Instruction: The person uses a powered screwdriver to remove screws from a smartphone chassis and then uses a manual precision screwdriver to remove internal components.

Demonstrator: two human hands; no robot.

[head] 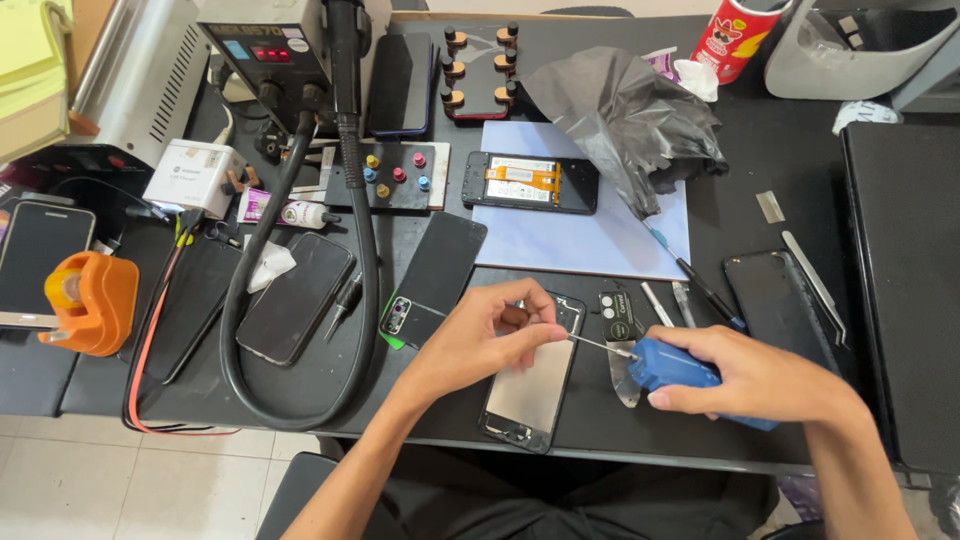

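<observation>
The right hand [760, 380] is closed around a blue screwdriver [670, 368] with a fat plastic handle and a thin metal shaft. The shaft points toward 9 o'clock, where the left hand [480, 340] pinches its tip with narrow fingers. Under both hands, near the table's front edge, lies an opened phone [530, 385] with a grey inside and dark frame. At 12 o'clock lies another opened phone [530, 183] on a blue sheet [600, 240].

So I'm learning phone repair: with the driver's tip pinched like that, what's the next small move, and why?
Probably lower the blue screwdriver to the opened phone. The left hand pinches its tip just above the frame, while the right hand grips the handle level.
</observation>
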